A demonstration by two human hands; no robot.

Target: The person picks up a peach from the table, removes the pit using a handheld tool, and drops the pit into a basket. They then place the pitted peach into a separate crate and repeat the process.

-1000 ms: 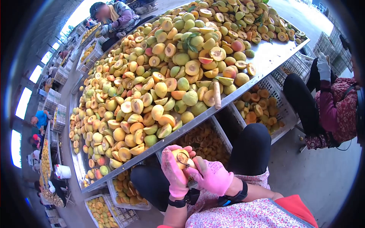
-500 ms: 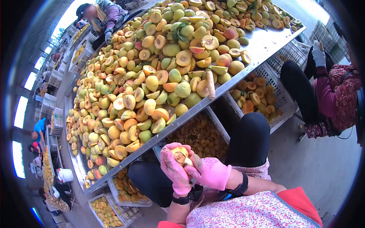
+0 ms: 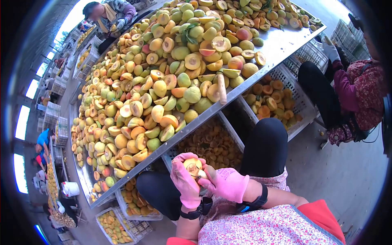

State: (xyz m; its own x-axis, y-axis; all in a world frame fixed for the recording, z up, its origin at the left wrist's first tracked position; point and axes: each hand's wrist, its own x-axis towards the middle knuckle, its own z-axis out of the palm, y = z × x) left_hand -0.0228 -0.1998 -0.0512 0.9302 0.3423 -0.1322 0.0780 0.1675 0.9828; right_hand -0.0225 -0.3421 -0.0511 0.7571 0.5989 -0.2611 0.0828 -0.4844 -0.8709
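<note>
My left hand (image 3: 185,179), in a pink glove, is closed around a halved yellow peach (image 3: 191,164) with its cut face up. Brown marks show around the hollow in the middle of the cut face. My right hand (image 3: 224,183), also pink-gloved, is closed on a small tool with a pale handle (image 3: 201,174); its working end lies against the peach, and its exact shape is too small to make out. Both hands are together above my lap. Just beyond them, under the table edge, is a crate of peach scraps (image 3: 212,143).
A metal table (image 3: 281,49) carries a large heap of halved peaches (image 3: 134,102). A wooden-handled tool (image 3: 221,87) lies at its edge. Crates of peach halves (image 3: 269,102) stand below. One co-worker (image 3: 359,94) sits at right, another (image 3: 112,16) across the table.
The view has shifted slightly. My hands stay together at the peach, with the tool's working end slightly moved on the cut face. The far co-worker's hands have lifted from the heap.
</note>
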